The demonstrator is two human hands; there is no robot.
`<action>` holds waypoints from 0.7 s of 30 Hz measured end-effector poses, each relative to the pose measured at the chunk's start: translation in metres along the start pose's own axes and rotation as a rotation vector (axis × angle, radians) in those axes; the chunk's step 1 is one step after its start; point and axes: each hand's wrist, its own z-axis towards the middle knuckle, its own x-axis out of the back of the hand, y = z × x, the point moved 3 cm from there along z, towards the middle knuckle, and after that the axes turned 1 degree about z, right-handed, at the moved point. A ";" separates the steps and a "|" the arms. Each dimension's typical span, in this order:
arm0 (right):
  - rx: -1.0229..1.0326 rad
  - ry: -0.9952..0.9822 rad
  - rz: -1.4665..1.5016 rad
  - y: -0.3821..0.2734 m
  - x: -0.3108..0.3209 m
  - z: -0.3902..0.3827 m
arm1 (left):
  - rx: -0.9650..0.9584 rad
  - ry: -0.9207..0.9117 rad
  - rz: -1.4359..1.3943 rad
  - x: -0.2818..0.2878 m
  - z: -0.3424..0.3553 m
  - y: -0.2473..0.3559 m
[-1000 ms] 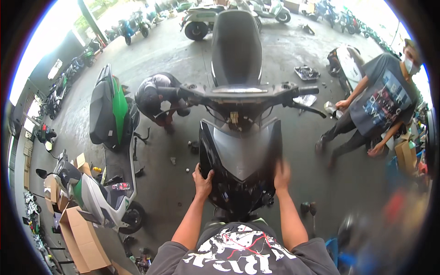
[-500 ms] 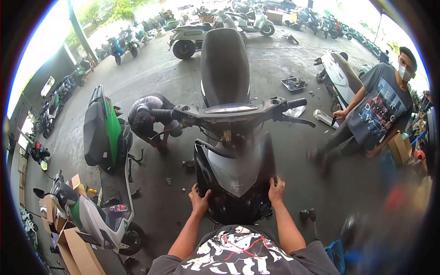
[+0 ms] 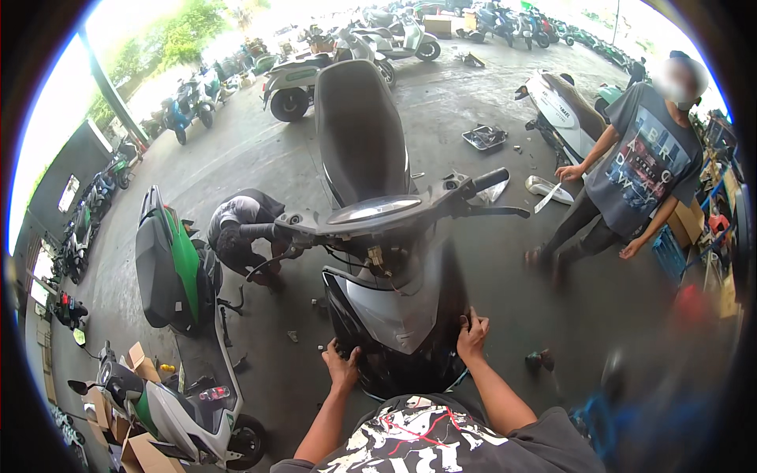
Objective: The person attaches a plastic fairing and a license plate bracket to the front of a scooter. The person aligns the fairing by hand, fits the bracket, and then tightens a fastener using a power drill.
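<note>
The person stands at the nose of a dark scooter [image 3: 378, 236] parked in the middle of the concrete floor [image 3: 489, 276], its handlebar [image 3: 386, 211] turned slightly and the long seat [image 3: 359, 126] running away toward the far side. Both hands are on the front fairing [image 3: 394, 323], the glossy grey-and-black shell below the headlight. The left hand [image 3: 342, 366] grips the lower left edge, fingers curled around the rim of the panel; the right hand [image 3: 471, 337] clasps the right edge a little higher, fingers wrapped over and pressed against the plastic. I would judge that shell light but stiff, smooth enough to slip under a sweaty palm, and liable to crack at its tabs if twisted, so the outer edges, taken evenly on both sides as here, look like the sound place to hold it. Loose wiring [image 3: 378, 260] shows in the gap behind the panel under the handlebar. To the left, a crouching person [image 3: 240, 225] works low beside a green-and-black scooter [image 3: 169, 264], and a white scooter [image 3: 177, 410] stands nearer with cardboard boxes [image 3: 138, 453] by it. On the right, a standing person [image 3: 631, 173] in a grey printed shirt rests a hand on another white scooter [image 3: 560, 110]. More scooters line the far side.
</note>
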 end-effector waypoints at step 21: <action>0.125 0.166 0.095 -0.002 -0.012 0.010 | -0.994 -0.011 0.474 -0.057 0.024 0.153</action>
